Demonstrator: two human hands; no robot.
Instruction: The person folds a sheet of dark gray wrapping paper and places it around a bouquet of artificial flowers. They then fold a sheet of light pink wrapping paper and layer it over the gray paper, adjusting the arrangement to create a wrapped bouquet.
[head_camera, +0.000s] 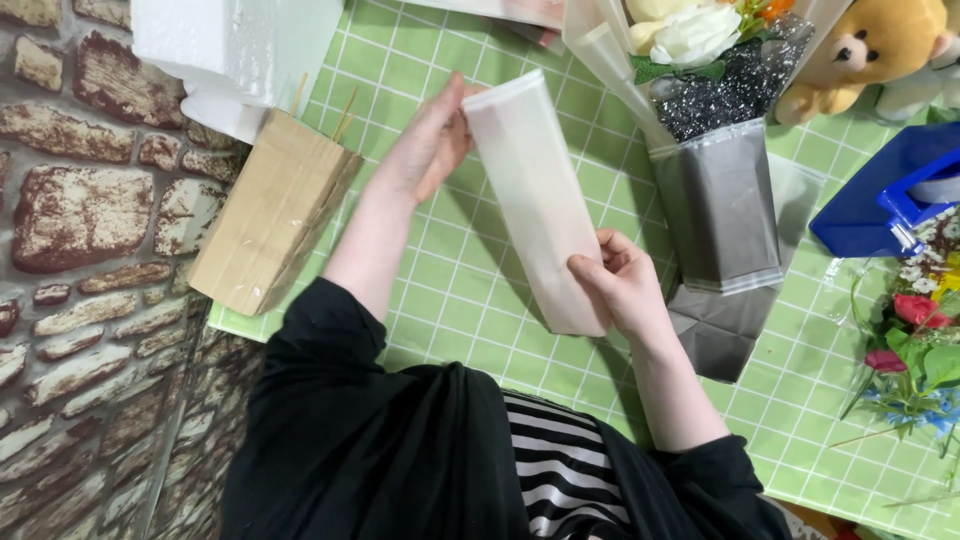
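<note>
Right now a long frosted plastic sleeve (535, 200) stretches between both hands above the green checked tablecloth (450, 260). Her left hand (432, 140) pinches its far end, fingers nearly straight; the right hand (625, 285) is curled around the near end, thumb on top. Just beyond the right hand lies a grey-wrapped bouquet (715, 200).

A green checked table cover (470, 290) lies beside a weathered brick-pattern surface (90, 220).
</note>
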